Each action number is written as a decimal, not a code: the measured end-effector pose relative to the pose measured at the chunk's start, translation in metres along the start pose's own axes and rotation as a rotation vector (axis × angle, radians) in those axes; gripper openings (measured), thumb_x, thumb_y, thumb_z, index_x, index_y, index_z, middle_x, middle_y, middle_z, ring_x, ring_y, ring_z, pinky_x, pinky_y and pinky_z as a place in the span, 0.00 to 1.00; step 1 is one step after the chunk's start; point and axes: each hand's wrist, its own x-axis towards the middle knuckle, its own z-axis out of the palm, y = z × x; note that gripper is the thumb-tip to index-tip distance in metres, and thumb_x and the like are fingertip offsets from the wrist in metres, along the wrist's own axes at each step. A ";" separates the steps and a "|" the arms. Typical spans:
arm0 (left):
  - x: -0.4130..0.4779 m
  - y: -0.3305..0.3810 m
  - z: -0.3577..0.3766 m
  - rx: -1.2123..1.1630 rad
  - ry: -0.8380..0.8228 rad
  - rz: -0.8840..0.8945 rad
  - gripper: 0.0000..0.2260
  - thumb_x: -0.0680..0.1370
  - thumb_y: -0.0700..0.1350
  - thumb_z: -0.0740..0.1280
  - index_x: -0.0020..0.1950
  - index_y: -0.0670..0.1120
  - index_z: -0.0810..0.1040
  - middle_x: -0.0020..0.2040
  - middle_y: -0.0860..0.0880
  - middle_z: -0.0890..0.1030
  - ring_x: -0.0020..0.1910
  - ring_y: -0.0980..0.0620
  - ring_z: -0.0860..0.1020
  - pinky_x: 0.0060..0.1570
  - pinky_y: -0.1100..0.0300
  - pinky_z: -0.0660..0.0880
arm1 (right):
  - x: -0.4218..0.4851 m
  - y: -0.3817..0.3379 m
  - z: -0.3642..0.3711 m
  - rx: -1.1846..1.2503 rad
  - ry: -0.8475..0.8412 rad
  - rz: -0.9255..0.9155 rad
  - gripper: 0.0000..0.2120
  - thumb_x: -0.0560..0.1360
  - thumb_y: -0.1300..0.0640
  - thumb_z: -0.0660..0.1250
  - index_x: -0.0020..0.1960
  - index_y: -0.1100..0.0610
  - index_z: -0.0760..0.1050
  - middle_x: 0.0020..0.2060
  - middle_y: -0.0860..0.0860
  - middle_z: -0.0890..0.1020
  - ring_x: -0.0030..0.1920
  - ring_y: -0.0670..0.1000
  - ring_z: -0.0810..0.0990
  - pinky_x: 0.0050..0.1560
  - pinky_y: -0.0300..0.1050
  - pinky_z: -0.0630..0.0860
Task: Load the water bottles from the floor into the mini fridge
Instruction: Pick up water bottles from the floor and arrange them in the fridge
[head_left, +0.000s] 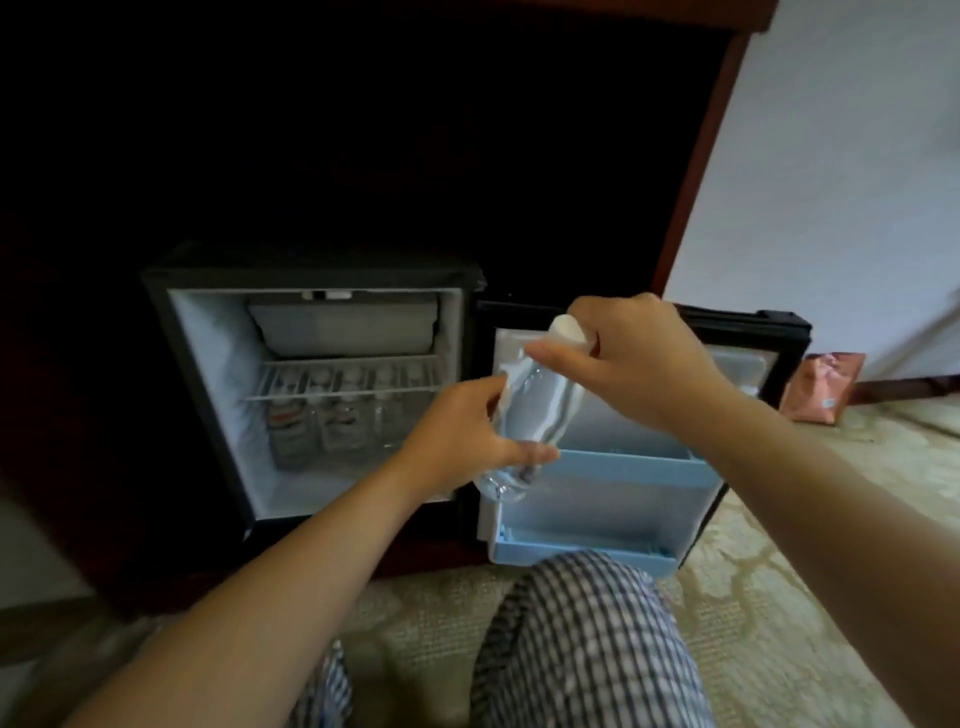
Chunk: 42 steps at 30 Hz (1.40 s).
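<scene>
A clear water bottle (540, 400) with a white cap is held tilted in mid-air in front of the open fridge door (623, 467). My left hand (457, 436) grips its lower body. My right hand (639, 353) holds its neck just under the cap. The mini fridge (208, 338) stands open to the left. Several bottles (322, 421) stand upright under its wire shelf. The door's two light blue racks (634, 462) hold nothing that I can see.
A dark wooden cabinet surrounds the fridge. A pink-brown pouch (821, 387) leans on the wall at the right, beyond the door. My knee in checked trousers (587, 649) rests on the patterned carpet (779, 597) just before the door.
</scene>
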 end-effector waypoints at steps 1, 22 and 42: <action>-0.001 -0.009 -0.006 0.012 0.004 -0.021 0.14 0.64 0.53 0.78 0.38 0.59 0.73 0.39 0.52 0.82 0.41 0.53 0.81 0.47 0.50 0.78 | 0.008 -0.005 0.011 0.016 -0.020 -0.004 0.24 0.73 0.35 0.58 0.37 0.57 0.68 0.28 0.49 0.70 0.30 0.51 0.70 0.30 0.44 0.61; 0.038 -0.225 -0.072 0.223 -0.239 -0.586 0.31 0.68 0.64 0.69 0.62 0.45 0.73 0.47 0.49 0.79 0.46 0.51 0.78 0.41 0.61 0.71 | 0.114 -0.080 0.239 0.450 -0.267 0.272 0.18 0.73 0.40 0.65 0.46 0.56 0.72 0.40 0.52 0.80 0.44 0.54 0.79 0.46 0.49 0.75; 0.074 -0.319 -0.035 0.310 -0.580 -0.728 0.27 0.80 0.59 0.55 0.75 0.48 0.60 0.77 0.47 0.59 0.74 0.47 0.60 0.70 0.54 0.59 | 0.120 -0.052 0.375 0.338 -0.479 0.455 0.16 0.75 0.47 0.65 0.56 0.57 0.73 0.53 0.56 0.78 0.53 0.55 0.77 0.44 0.43 0.68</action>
